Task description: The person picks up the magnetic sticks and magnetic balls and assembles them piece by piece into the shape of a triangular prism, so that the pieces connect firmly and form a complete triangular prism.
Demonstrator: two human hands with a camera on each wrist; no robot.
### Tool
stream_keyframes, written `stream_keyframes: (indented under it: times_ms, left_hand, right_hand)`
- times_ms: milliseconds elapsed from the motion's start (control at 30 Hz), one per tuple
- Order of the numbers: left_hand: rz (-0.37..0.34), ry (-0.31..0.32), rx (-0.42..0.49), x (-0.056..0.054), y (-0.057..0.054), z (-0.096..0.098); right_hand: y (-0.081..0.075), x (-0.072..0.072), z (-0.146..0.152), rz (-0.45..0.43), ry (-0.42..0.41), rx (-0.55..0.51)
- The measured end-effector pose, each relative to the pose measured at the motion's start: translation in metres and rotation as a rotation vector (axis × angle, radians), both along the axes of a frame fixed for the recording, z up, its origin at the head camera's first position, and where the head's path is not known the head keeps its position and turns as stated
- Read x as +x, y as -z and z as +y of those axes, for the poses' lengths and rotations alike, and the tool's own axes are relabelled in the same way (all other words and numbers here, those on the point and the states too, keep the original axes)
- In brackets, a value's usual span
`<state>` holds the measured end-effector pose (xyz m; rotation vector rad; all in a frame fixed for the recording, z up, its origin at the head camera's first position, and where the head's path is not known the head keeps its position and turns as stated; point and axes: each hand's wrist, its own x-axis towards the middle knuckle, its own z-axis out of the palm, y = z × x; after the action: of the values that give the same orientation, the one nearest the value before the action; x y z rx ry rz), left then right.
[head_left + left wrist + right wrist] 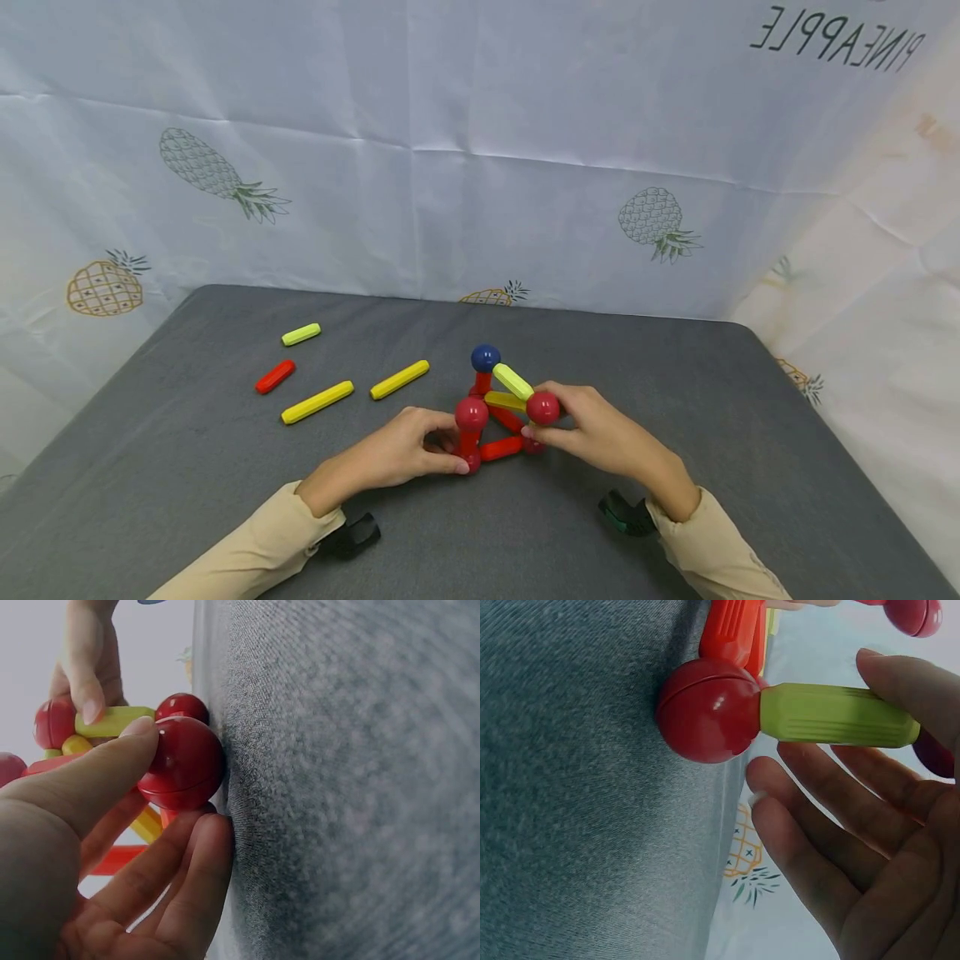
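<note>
A framework of coloured rods and balls stands on the table in the head view, with a blue ball [486, 358] at its far upper corner. My left hand [401, 450] grips the lower left red ball [184, 765] between thumb and fingers. Above that ball, a red rod carries another red ball [471, 414]. On the opposite side, my right hand [603, 433] holds an upright yellow-green rod [840, 715], thumb against it and fingers behind. An upper red ball [542, 407] tops this rod; a pale yellow rod [513, 381] slants from there to the blue ball.
Left of the framework lie two long yellow rods [318, 402], a short red rod [275, 377] and a short yellow-green rod [302, 334]. A white pineapple-print cloth [525, 233] hangs behind the grey table [187, 467].
</note>
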<state>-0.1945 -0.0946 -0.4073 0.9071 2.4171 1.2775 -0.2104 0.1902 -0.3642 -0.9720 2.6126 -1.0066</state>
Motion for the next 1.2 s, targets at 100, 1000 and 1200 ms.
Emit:
stream_keyframes:
  times_ms: [100, 1000, 1200]
  left_hand:
    - [0.018, 0.001, -0.006, 0.0, -0.001, 0.0]
    - [0.213, -0.146, -0.133, -0.011, -0.019, -0.035]
    - [0.362, -0.33, -0.245, -0.015, -0.019, -0.044]
  right_hand:
    - [0.002, -0.001, 0.001, -0.008, -0.015, -0.008]
    - [0.022, -0.006, -0.005, -0.124, -0.05, -0.001]
    - [0.021, -0.005, -0.006, -0.132, -0.054, 0.002]
